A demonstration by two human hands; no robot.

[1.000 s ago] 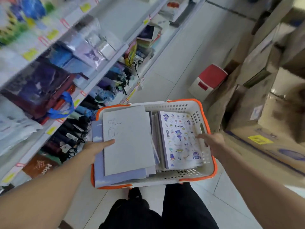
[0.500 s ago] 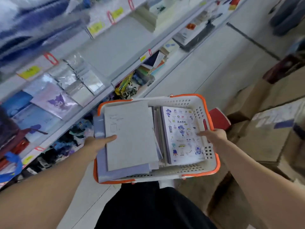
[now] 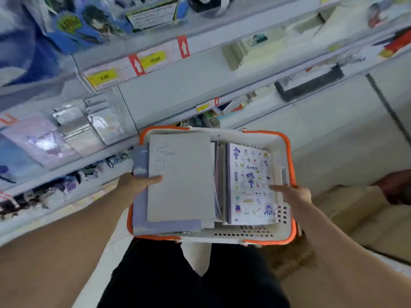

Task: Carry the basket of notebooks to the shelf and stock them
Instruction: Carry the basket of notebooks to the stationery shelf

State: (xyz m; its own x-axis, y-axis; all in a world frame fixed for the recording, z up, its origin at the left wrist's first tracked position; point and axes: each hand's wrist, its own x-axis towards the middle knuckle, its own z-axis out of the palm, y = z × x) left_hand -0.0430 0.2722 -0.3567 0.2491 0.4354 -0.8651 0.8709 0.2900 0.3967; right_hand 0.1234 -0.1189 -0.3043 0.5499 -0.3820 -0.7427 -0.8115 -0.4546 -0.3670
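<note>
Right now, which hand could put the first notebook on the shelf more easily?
Probably the left hand: it is on the shelf side, its thumb already on the plain grey notebook topping the stack. The right hand holds the white orange-rimmed plastic basket on the far side.

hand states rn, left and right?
Left hand: grips the basket at its left side, thumb over the grey notebook.
Right hand: grips the basket's right rim, thumb on the sticker-print notebook.
</note>
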